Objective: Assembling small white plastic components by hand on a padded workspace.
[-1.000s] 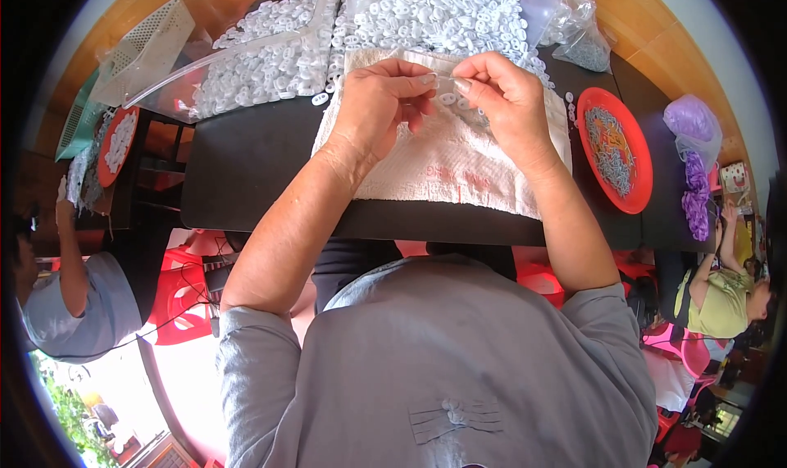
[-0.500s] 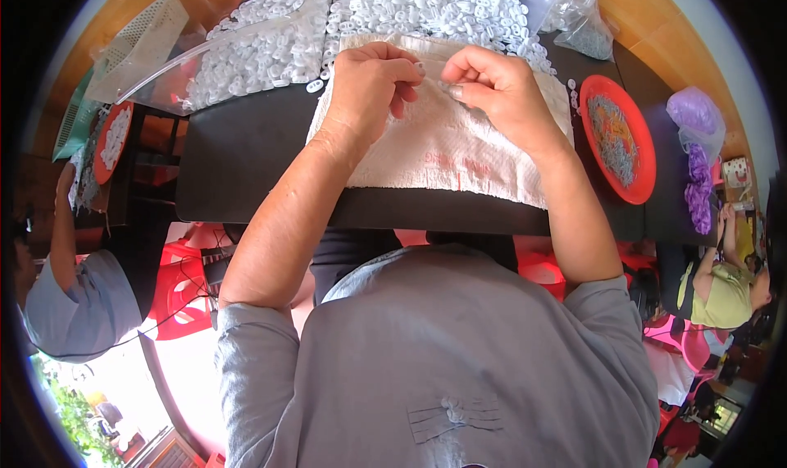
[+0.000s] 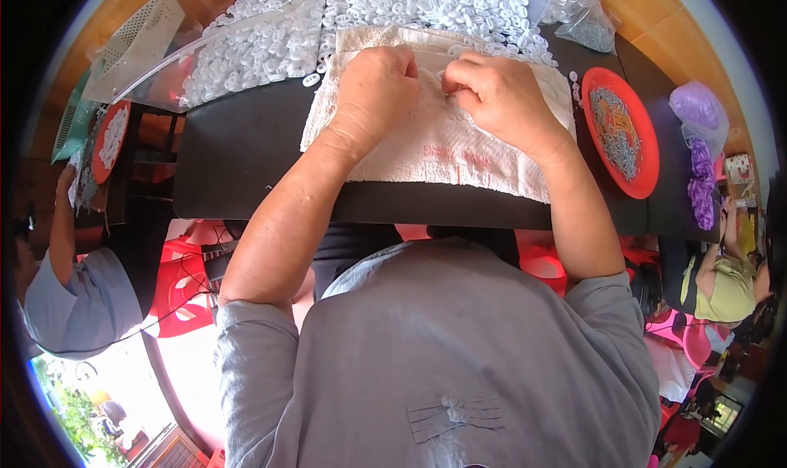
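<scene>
My left hand (image 3: 375, 87) is closed over the cream cloth (image 3: 434, 132), its fingers curled under and mostly hidden by the back of the hand. To its right, my right hand (image 3: 502, 97) bends thumb and forefinger together in a pinch. Whatever either set of fingertips holds is too small or too covered to make out. A short gap separates the hands. Beyond the cloth lies a big heap of small white oval plastic pieces (image 3: 434, 5) with holes.
A red plate (image 3: 650, 161) of small metal screws stands right of the cloth on the dark table (image 3: 238, 156). Purple bags (image 3: 698, 107) lie farther right. At left are a clear plastic sheet (image 3: 156, 79), a white perforated basket (image 3: 143, 38) and another person's arm (image 3: 61, 230).
My left hand has turned so its fingertips, which showed a small white piece, are now hidden. My right hand has dipped slightly and its fingers have drawn inward.
</scene>
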Tool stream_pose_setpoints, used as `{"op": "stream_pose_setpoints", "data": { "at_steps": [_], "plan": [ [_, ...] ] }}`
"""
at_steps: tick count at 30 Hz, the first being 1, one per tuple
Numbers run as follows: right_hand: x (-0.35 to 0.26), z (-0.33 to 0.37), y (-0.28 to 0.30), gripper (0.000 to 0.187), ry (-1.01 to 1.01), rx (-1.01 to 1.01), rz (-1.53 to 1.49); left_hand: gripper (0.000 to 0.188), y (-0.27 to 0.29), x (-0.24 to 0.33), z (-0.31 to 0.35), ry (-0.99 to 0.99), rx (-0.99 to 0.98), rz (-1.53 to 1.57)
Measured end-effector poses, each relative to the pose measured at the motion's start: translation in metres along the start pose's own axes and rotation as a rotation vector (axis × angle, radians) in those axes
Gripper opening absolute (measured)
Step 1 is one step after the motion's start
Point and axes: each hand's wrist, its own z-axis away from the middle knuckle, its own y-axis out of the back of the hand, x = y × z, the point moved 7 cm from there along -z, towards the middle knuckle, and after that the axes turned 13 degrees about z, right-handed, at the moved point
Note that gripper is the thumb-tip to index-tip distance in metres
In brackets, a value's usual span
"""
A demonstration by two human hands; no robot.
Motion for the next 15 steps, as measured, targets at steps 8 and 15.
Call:
{"op": "stream_pose_setpoints", "data": {
  "at_steps": [8,15],
  "plan": [
    [-0.005,0.002,-0.017,0.004,0.038,-0.099,0.109,0.012,-0.002,0.007,0.001,-0.181,-0.002,-0.141],
    [0.002,0.000,-0.006,0.005,-0.018,-0.008,0.043,0.011,0.004,0.009,0.001,0.164,-0.110,0.328]
  ]
}}
